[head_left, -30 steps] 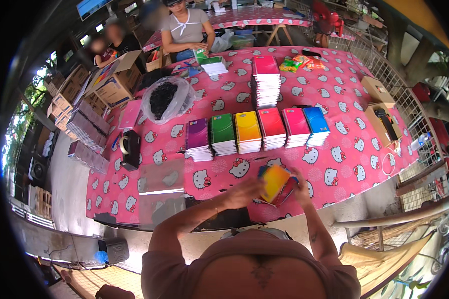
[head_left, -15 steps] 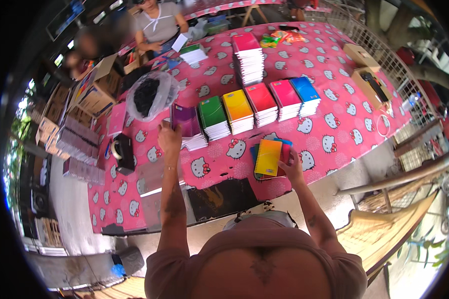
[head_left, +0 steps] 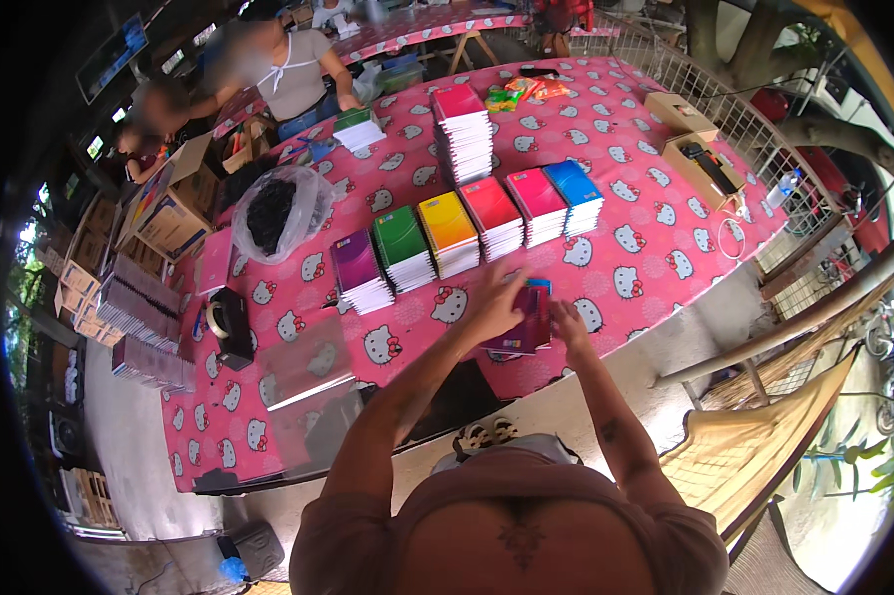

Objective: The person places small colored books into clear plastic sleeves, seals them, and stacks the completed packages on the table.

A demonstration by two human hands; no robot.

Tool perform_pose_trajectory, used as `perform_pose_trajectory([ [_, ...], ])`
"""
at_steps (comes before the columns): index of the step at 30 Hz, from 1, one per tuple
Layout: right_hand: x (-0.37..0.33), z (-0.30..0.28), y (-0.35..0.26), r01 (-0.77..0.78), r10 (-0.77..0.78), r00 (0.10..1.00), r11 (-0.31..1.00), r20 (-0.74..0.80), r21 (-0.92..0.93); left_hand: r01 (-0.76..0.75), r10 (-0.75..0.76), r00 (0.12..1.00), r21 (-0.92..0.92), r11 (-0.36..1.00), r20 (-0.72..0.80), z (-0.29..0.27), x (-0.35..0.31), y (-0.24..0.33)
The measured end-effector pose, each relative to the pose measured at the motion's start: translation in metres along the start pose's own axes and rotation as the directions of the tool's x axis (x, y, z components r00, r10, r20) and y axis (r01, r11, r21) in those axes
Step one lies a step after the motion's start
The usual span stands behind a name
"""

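A small pile of spiral notebooks lies near the table's front edge, with a purple notebook (head_left: 534, 319) on top and a bit of blue showing at its upper right. Over the pile's upper left side is my left hand (head_left: 496, 307), its fingers stretched and apart, somewhat blurred. At the pile's right edge my right hand (head_left: 570, 325) has its fingers curled against the notebooks. Beyond them stand stacks in a row: purple (head_left: 357, 260), green (head_left: 402, 236), yellow (head_left: 447, 220), red (head_left: 490, 206), pink (head_left: 536, 194) and blue (head_left: 572, 184).
Behind the row rises a tall pink notebook stack (head_left: 462, 124). Left are a plastic bag (head_left: 308, 203), a tape dispenser (head_left: 231, 332) and clear sheets (head_left: 308, 367). Cardboard boxes (head_left: 174, 218) stand farther left. Across the table a co-worker's hand touches a green notebook stack (head_left: 357, 131).
My left hand has moved right from the purple stack to the small pile. A purple notebook now covers the yellow one there. The co-worker's hand has come onto the far green stack.
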State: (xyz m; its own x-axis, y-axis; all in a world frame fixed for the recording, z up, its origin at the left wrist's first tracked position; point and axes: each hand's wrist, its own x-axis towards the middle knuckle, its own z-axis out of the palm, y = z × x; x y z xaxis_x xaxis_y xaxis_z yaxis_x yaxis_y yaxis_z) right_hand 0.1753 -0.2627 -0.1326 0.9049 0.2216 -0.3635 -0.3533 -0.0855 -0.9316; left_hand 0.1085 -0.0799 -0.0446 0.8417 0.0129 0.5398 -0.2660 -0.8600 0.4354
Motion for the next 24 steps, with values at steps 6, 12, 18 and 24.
perform_pose_trajectory([
  [6, -0.010, 0.044, -0.015, 0.080, -0.052, 0.928, 0.995, 0.368, -0.061, 0.662, -0.722, 0.653, -0.636, 0.397, 0.228, 0.029, -0.090, -0.034],
  [12, -0.044, 0.064, -0.042, -0.385, 0.206, 0.641, 0.920, 0.739, 0.077, 0.636, -0.625, 0.709, -0.678, 0.368, 0.326, -0.056, -0.151, -0.015],
  [18, -0.118, 0.114, -0.032, -0.519, 0.380, 0.460, 0.848, 0.802, -0.104, -0.213, 0.208, 0.977, 0.197, 0.957, 0.048, -0.145, -0.197, 0.024],
  [24, -0.184, 0.144, -0.019, 0.187, -0.436, 0.523, 0.897, 0.732, 0.401, 0.308, -0.403, 0.915, -0.627, 0.716, -0.012, -0.164, -0.243, 0.002],
])
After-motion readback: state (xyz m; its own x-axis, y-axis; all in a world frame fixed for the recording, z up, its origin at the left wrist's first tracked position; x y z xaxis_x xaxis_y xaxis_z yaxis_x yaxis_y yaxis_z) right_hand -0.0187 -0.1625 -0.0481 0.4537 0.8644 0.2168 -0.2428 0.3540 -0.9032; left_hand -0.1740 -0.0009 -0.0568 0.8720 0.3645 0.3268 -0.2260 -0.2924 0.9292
